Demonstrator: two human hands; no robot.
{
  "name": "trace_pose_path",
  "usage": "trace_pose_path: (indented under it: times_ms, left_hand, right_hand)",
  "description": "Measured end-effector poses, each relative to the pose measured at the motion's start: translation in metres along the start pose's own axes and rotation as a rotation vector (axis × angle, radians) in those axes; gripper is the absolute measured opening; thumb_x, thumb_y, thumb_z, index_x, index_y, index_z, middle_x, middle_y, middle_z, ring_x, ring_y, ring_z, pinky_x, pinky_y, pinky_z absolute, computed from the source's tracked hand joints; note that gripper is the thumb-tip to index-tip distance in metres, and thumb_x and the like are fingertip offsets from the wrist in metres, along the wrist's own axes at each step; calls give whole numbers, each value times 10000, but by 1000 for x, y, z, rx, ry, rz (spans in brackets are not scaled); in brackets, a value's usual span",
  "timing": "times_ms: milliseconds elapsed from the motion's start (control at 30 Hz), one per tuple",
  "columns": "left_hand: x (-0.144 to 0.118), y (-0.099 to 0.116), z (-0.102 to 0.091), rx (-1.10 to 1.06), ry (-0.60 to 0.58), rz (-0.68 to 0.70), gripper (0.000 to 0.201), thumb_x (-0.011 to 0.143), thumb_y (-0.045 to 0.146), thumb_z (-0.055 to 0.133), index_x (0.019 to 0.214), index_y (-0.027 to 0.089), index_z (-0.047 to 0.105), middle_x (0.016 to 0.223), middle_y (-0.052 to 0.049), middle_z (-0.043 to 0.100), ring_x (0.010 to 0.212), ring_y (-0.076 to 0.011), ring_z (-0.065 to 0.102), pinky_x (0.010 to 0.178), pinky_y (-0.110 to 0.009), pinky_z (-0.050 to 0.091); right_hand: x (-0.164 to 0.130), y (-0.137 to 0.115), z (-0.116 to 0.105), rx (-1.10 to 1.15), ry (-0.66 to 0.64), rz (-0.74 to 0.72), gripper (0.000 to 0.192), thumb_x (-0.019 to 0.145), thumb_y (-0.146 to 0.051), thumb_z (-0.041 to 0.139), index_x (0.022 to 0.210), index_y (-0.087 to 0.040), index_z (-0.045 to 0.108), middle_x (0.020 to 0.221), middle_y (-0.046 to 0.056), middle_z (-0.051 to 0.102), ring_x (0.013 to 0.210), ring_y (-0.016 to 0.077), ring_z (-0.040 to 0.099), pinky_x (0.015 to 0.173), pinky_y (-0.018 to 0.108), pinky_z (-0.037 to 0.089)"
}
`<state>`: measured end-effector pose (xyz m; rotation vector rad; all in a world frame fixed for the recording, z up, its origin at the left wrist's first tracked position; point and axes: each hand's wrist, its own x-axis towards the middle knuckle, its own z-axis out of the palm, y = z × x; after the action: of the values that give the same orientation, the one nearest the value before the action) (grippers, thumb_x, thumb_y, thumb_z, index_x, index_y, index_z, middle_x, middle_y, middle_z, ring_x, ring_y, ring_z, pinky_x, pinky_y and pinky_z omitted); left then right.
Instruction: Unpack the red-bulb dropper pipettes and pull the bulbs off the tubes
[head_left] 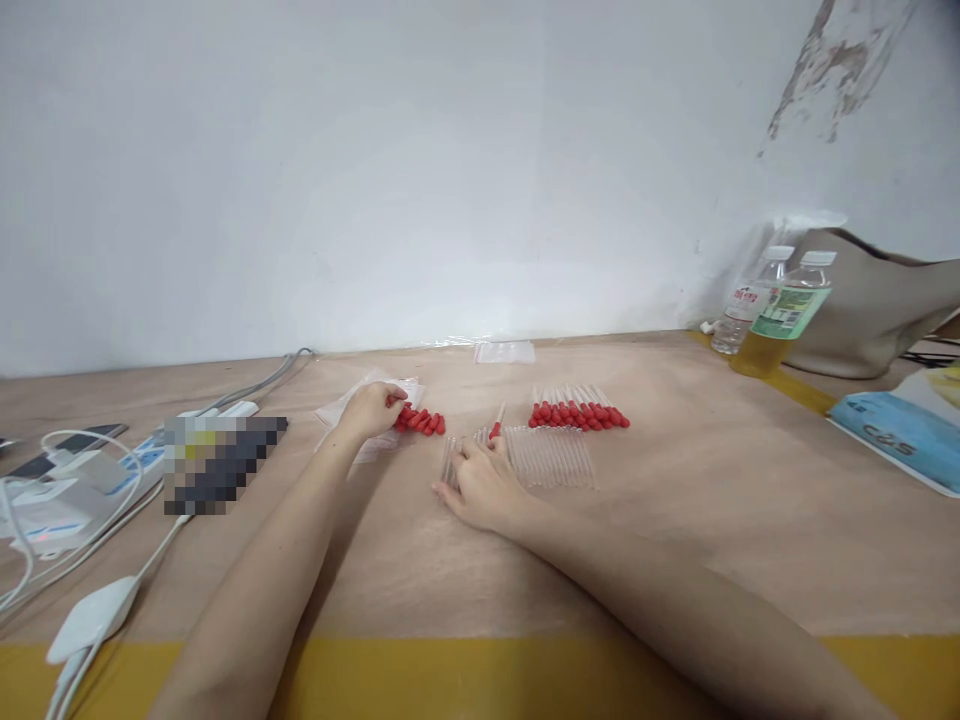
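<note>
Left hand [369, 410] pinches at the loose red bulbs [421, 421] on the table [675, 520]; right hand [480, 485] rests curled on glass tubes [551, 457], one dropper [496, 428] by its fingers, whether gripped I cannot tell. Finished droppers [579, 410] lie beyond.

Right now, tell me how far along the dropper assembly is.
Done: a row of finished droppers with red bulbs lies behind the bare tubes. In hand: the right hand holds one dropper; the left hand reaches the loose red bulbs. Left: the row of bare glass tubes.
</note>
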<state>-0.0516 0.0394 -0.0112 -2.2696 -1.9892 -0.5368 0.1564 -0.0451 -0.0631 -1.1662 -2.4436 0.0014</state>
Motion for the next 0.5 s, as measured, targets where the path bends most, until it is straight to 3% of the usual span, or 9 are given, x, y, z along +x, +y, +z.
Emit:
trace_pose_path:
  times_ms: [233, 333, 400, 500]
  left_hand:
    - [2, -5, -7, -35, 0, -11, 274, 702, 347, 456, 822, 205, 658, 849, -26, 671, 724, -175, 595, 644, -244, 435]
    - [-1, 0, -16, -41, 26, 61, 262, 708, 383, 470, 761, 192, 641, 810, -36, 651, 715, -176, 576, 647, -257, 425]
    - [-9, 7, -21, -85, -83, 143, 261, 697, 418, 502, 711, 184, 618, 733, -30, 625, 668, -165, 560, 609, -252, 420]
    - [-33, 17, -20, -199, -357, 282, 323, 630, 469, 600, 785, 186, 587, 754, -16, 595, 634, -145, 544, 556, -230, 418]
  right_hand:
    - [-3, 0, 3, 18, 10, -24, 545, 761, -607, 417, 880, -106, 596, 941, 125, 531, 881, 232, 469, 794, 409, 260]
    - [-1, 5, -1, 18, 28, -9, 553, 766, -622, 385, 884, -122, 592, 932, 117, 536, 854, 228, 478, 785, 411, 258]
    - [3, 14, -7, 11, 57, 63, 439, 821, -523, 376, 897, -142, 581, 937, 106, 547, 849, 219, 489, 774, 403, 259]
    - [11, 38, -17, -61, 78, 213, 217, 847, -241, 381, 941, -156, 557, 903, 87, 574, 834, 204, 508, 748, 386, 267]
